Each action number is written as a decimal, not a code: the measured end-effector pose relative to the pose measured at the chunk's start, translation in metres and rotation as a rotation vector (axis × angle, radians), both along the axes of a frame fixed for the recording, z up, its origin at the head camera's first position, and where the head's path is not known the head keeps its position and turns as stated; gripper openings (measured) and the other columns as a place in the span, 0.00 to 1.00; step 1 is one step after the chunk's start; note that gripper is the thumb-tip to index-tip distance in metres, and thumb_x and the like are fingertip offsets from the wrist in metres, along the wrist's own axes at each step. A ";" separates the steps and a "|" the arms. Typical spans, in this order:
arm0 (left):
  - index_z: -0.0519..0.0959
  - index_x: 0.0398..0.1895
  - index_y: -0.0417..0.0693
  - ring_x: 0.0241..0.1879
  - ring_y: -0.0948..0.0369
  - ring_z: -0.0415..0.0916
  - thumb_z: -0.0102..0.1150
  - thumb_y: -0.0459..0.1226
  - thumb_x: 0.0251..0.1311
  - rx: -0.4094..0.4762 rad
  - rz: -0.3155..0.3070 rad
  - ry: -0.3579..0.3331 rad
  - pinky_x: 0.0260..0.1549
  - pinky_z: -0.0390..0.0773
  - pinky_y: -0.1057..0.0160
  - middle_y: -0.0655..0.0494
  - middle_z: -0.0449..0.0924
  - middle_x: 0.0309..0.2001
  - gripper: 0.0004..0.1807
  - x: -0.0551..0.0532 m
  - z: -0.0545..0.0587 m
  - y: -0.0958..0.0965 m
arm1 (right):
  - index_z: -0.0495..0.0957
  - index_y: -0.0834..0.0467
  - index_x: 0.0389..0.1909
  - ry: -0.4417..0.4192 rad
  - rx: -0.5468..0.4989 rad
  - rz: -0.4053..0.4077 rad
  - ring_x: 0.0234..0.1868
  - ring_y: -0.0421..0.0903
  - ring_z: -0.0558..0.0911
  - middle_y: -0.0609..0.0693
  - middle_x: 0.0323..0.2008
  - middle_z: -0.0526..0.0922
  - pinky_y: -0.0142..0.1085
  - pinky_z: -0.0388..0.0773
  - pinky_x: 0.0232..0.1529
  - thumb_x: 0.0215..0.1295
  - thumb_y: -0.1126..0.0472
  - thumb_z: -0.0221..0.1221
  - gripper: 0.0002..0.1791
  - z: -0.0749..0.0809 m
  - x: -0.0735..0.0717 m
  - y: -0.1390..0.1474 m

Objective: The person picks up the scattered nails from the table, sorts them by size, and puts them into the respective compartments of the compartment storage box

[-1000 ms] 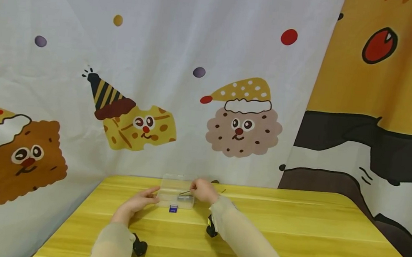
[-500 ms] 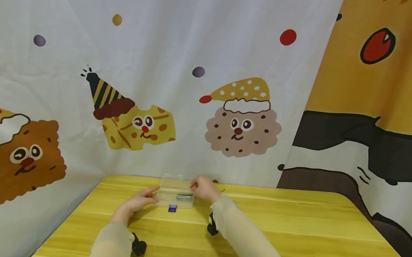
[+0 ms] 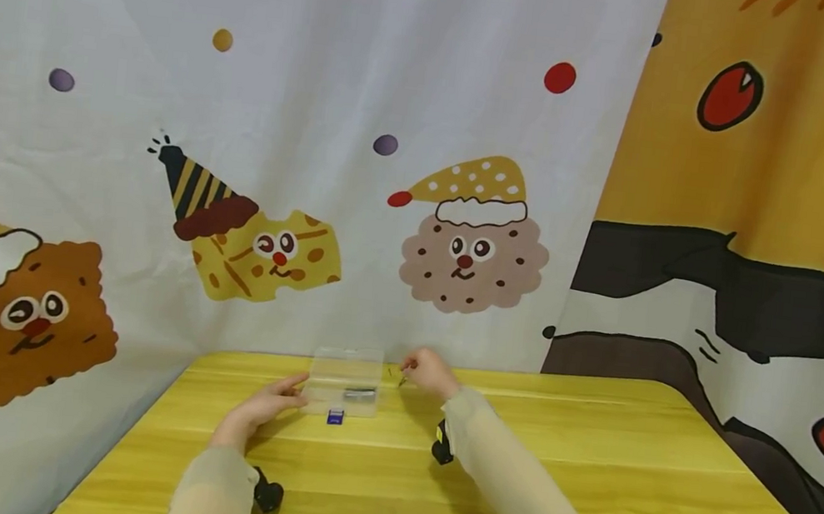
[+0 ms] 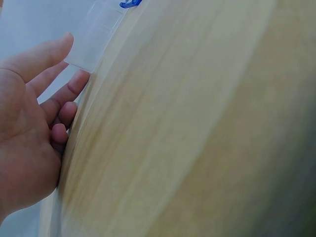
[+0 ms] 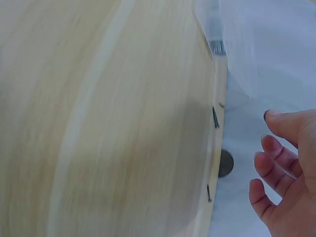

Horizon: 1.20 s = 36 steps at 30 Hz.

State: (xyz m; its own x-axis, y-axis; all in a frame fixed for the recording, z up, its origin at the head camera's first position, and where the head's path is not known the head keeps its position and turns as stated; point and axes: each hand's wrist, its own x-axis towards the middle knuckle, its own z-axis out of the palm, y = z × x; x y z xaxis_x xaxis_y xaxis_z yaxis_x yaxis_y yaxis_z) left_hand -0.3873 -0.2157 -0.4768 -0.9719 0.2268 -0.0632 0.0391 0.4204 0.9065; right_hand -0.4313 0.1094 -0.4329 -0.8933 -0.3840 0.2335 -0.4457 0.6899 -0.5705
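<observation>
A clear plastic box [image 3: 320, 399] lies with its lid [image 3: 346, 363] raised at the table's far side. Thin dark metal pieces [image 3: 360, 395] lie in its right compartment, and a blue latch [image 3: 336, 417] is at its front. My left hand [image 3: 262, 405] touches the box's left side, fingers fairly straight, thumb overlapping the corner in the left wrist view. To the right of the box, my right hand [image 3: 433, 374] hovers near the table; the right wrist view shows nothing between its spread fingers [image 5: 272, 170]. Below them lie dark nail-shaped pieces [image 5: 215, 117], and another such piece [image 5: 209, 193] farther along.
The wooden table [image 3: 387, 489] ends at a printed cloth backdrop [image 3: 321, 113] right behind the box. A dark round spot [image 5: 225, 163] shows on the backdrop beside the table's edge in the right wrist view.
A second ago my right hand pinched a thin dark piece over the box. That piece is out of its fingers now, and the hand has moved right. My left hand stays at the box.
</observation>
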 end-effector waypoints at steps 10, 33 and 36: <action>0.61 0.73 0.45 0.63 0.40 0.62 0.60 0.39 0.64 -0.004 0.001 -0.013 0.61 0.56 0.36 0.36 0.68 0.62 0.35 -0.002 -0.002 -0.003 | 0.83 0.68 0.41 -0.021 -0.030 -0.064 0.41 0.50 0.79 0.55 0.40 0.83 0.45 0.77 0.44 0.66 0.71 0.57 0.08 -0.001 -0.003 0.025; 0.59 0.74 0.42 0.62 0.41 0.63 0.60 0.38 0.65 0.004 -0.012 -0.012 0.61 0.58 0.37 0.38 0.69 0.60 0.35 0.001 0.003 0.001 | 0.84 0.68 0.34 -0.041 -0.165 -0.193 0.34 0.48 0.79 0.52 0.30 0.82 0.43 0.77 0.40 0.59 0.72 0.63 0.04 -0.022 -0.023 0.075; 0.60 0.73 0.42 0.61 0.42 0.64 0.60 0.38 0.65 0.005 -0.007 -0.011 0.61 0.58 0.38 0.39 0.70 0.59 0.35 0.002 0.002 0.001 | 0.84 0.68 0.33 -0.049 -0.162 -0.194 0.33 0.47 0.79 0.52 0.30 0.83 0.42 0.78 0.38 0.59 0.72 0.62 0.04 -0.026 -0.024 0.077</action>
State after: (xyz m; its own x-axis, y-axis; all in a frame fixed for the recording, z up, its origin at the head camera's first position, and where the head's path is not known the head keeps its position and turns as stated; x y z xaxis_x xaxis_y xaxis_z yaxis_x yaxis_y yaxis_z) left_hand -0.3853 -0.2148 -0.4748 -0.9695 0.2339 -0.0727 0.0321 0.4156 0.9090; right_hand -0.4550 0.1868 -0.4584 -0.9584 -0.1652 0.2328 -0.2829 0.6578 -0.6981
